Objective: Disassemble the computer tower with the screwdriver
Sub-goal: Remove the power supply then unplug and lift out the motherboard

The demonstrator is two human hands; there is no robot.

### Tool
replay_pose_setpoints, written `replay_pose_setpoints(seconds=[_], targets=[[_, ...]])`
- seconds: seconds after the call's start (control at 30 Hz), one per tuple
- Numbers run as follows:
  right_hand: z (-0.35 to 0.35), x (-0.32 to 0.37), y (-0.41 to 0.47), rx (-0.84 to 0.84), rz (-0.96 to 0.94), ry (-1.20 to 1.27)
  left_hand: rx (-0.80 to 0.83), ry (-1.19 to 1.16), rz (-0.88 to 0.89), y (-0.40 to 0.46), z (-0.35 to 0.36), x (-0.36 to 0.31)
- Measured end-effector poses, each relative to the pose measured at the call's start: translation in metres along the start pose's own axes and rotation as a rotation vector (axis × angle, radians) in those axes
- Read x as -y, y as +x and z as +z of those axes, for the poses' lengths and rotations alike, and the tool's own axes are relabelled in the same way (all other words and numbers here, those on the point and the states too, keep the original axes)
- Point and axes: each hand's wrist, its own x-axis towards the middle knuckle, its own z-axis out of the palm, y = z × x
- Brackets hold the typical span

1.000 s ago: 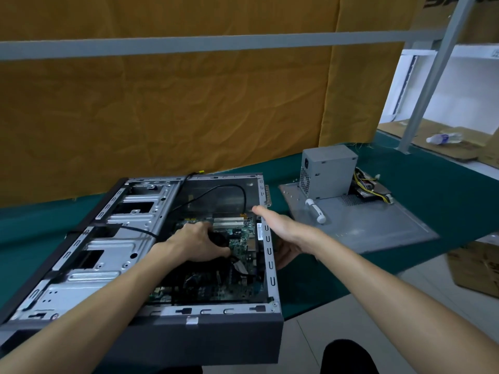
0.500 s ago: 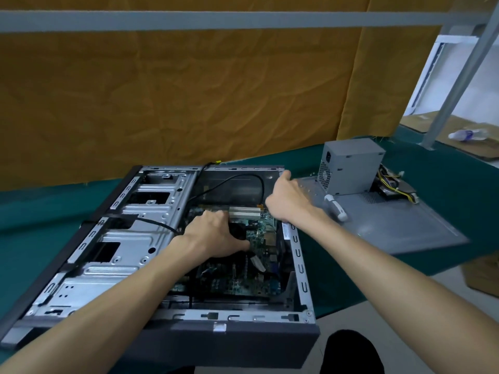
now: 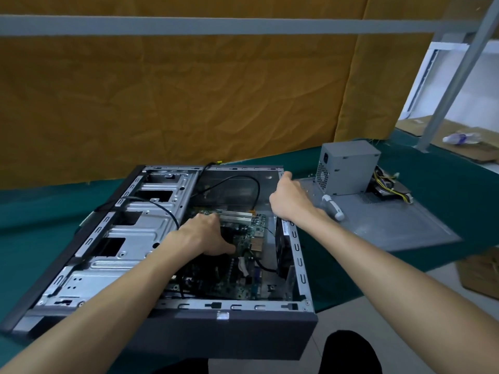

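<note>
The open computer tower (image 3: 229, 336) lies on its side on the green table, its motherboard (image 3: 243, 279) exposed. My left hand (image 3: 208, 233) reaches inside the case, fingers curled round a black part on the board that it mostly hides. At the far right corner my right hand (image 3: 289, 201) grips the rim of the case's right wall. The white-handled screwdriver (image 3: 333, 207) lies untouched on the removed grey side panel (image 3: 391, 228), just right of my right wrist.
A grey power supply (image 3: 348, 168) with loose cables stands on the side panel. A black cable loops across the case's far half. An orange curtain hangs behind the table. A slanted metal post (image 3: 453, 85) and a plastic bottle (image 3: 461, 137) are far right, a cardboard box (image 3: 480, 273) on the floor.
My right hand slid along the case's right wall toward the far corner and closed on the rim. My left hand stayed on the black part inside the case.
</note>
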Motion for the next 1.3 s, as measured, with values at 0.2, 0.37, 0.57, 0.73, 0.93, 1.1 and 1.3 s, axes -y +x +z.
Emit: replay_pose_setpoints(seconds=[0.2, 0.37, 0.57, 0.73, 0.93, 1.1, 1.3], targets=[[0.001, -0.002, 0.001, -0.007, -0.012, -0.045, 0.019, 0.037, 0.046, -0.003, -0.001, -0.010], [0.004, -0.004, 0.004, -0.014, -0.043, -0.112, 0.075, 0.017, 0.062, 0.001, 0.001, -0.012], [0.006, -0.008, 0.006, -0.015, -0.059, -0.136, 0.069, 0.088, 0.105, -0.002, 0.005, -0.008], [0.005, -0.009, 0.003, -0.034, -0.079, -0.139, 0.069, 0.077, 0.096, -0.008, 0.010, -0.008], [0.005, -0.004, 0.002, -0.024, -0.077, -0.149, -0.052, 0.076, 0.136, -0.011, 0.012, -0.011], [0.001, -0.008, 0.002, -0.010, -0.060, -0.035, 0.047, 0.049, 0.105, 0.000, 0.010, -0.005], [-0.008, 0.005, 0.023, -0.346, -0.315, -0.059, 0.068, -0.050, 0.363, 0.041, 0.000, -0.033]])
